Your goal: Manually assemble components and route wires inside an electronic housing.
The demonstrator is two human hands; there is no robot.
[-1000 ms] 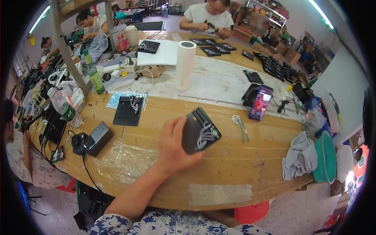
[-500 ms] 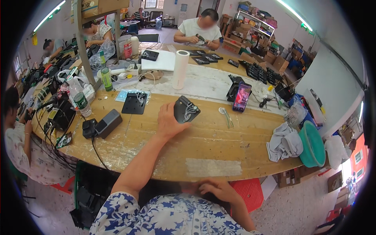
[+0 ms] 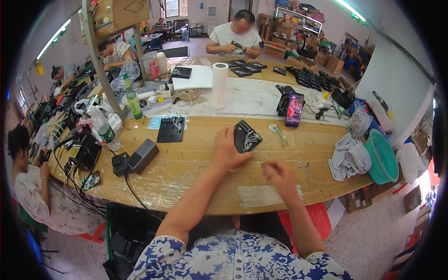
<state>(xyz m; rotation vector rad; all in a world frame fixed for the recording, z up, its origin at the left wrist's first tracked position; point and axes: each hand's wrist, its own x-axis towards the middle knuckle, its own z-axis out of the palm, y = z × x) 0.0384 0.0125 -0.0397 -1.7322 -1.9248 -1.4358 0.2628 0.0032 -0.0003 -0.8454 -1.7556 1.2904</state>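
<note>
My left hand (image 3: pixel 227 148) is closed on the left edge of a small black plate (image 3: pixel 241 140) and tilts it up above the wooden tabletop. Grey-white wires (image 3: pixel 252 138) lie bunched across the plate's face. Lower right of it, my right hand (image 3: pixel 279 176) hovers over the table with half-curled fingers, thumb a little apart, and nothing visible in it. Another black plate with wires (image 3: pixel 170 130) rests on a light blue plastic bag to the left. Just right of the held plate lie a round white piece and thin green-white wires (image 3: pixel 282 136).
A phone (image 3: pixel 294 109) leans on a black stand behind the wires. A white roll (image 3: pixel 219 86) stands upright at the middle. Left are a grey box-shaped device (image 3: pixel 143 156), bottles and cables; right, a grey cloth (image 3: pixel 351 158) and a green basin (image 3: pixel 383 156). A co-worker (image 3: pixel 235 39) sits opposite.
My right hand has risen from my lap to over the tabletop, near the plate. My left hand still holds the plate. The whole view has shifted a little.
</note>
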